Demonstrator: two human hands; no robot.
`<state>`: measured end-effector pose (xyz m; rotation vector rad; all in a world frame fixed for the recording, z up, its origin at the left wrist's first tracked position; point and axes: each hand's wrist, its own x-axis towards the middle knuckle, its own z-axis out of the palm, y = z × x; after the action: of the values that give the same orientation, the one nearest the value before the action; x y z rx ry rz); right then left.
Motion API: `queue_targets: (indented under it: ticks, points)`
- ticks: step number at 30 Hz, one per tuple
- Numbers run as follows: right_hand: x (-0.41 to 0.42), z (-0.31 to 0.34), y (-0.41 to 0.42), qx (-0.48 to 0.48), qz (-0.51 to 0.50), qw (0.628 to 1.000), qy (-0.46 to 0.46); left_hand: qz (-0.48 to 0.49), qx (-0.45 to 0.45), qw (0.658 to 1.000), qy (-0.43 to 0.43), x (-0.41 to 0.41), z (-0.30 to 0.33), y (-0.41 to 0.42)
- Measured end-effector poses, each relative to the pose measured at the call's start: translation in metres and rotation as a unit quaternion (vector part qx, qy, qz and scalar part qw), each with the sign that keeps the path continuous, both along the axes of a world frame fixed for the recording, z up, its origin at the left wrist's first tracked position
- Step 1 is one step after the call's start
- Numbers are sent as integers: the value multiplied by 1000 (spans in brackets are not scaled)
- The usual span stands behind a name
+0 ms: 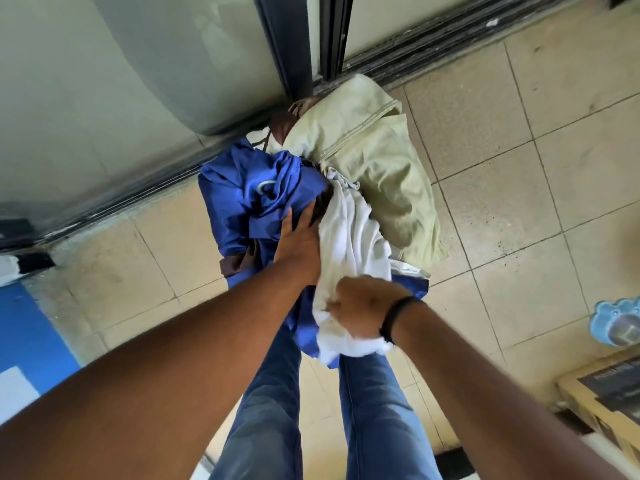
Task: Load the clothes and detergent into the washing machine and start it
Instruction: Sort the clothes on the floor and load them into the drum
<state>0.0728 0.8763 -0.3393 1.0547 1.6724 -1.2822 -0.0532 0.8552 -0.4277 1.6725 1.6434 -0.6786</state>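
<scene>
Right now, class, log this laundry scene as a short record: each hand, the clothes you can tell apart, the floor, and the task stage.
left hand: rests on the blue garment, fingers straight
right hand: grips the white cloth
other clothes: pale green garment, some brown fabric
floor: beige tiles
task stage: clothes being gathered in a bundle; washing machine not identifiable

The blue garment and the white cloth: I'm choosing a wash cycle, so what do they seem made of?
Blue garment: likely a smooth synthetic, given its slight sheen and sharp folds. White cloth, gripped by the right hand: matte and softly crumpled, probably cotton. Neither is certain.
</scene>
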Motion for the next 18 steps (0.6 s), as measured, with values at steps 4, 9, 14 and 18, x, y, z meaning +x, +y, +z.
queue_targets:
  ticks: [4,9,14,18]
  points:
    - [-15,-6,51,257,-182,949,7,7,11,999,-35,0,-12,-8]
    - [-39,-67,79,206,-240,947,-59,22,47,998,-31,1,-13,-12]
    - [-40,-95,77,235,-209,947,-64,31,13,999,-42,-3,-13,-8]
    - [-26,-30,55,335,-251,902,106,43,-28,996,-69,-10,-13,0]
